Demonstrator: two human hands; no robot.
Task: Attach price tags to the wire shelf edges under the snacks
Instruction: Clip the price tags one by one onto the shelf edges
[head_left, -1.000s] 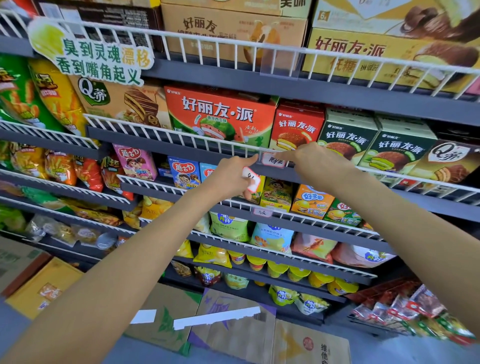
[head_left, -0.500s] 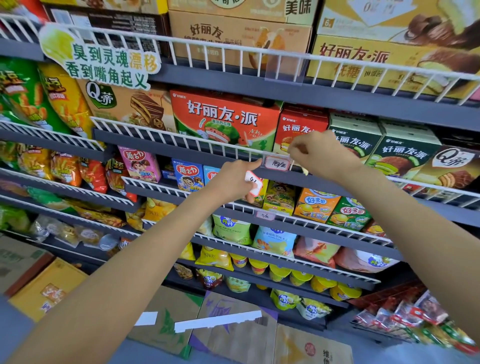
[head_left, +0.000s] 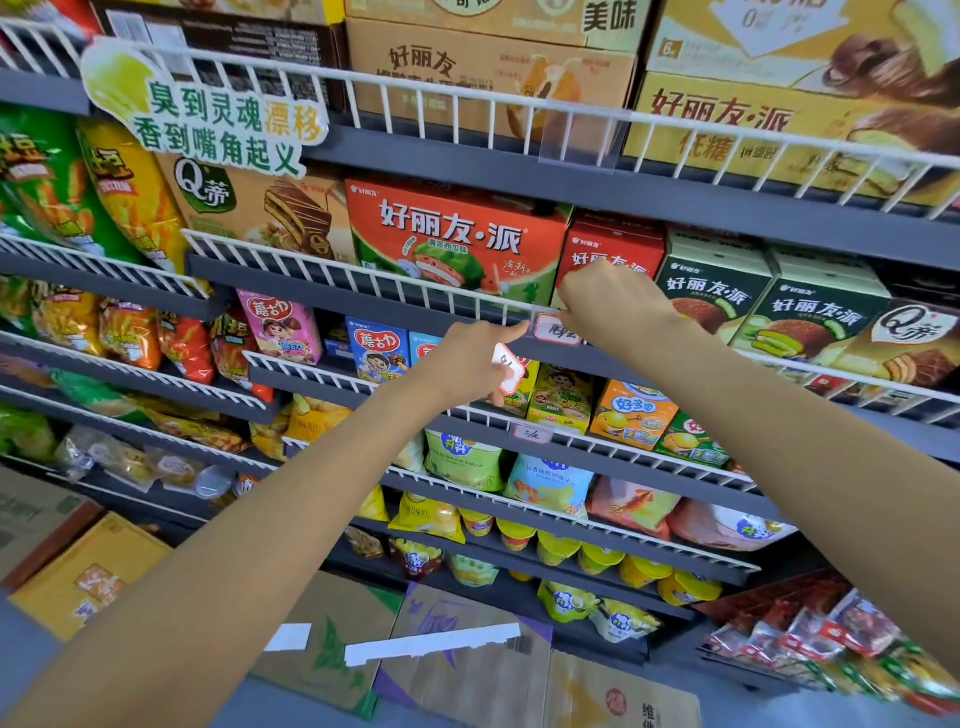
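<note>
A white price tag with a red border (head_left: 556, 328) hangs on the white wire shelf edge (head_left: 363, 278) below the red snack boxes. My right hand (head_left: 610, 304) grips its right end against the wire. My left hand (head_left: 467, 358) points its forefinger at the tag's left end, while its other fingers hold a second red-bordered tag (head_left: 506, 369) in the palm. Another tag (head_left: 531, 434) is fixed to the wire edge one shelf lower.
Wire-fronted grey shelves carry snack boxes and bags on every level. A clear empty tag holder (head_left: 576, 140) hangs on the top shelf's wire. A green cut-out sign (head_left: 208, 111) sits upper left. Cardboard boxes (head_left: 467, 654) lie on the floor below.
Both hands have stayed at the tag on the wire edge; my right hand has shifted slightly up and over the tag's right end. The view has tilted a little lower.
</note>
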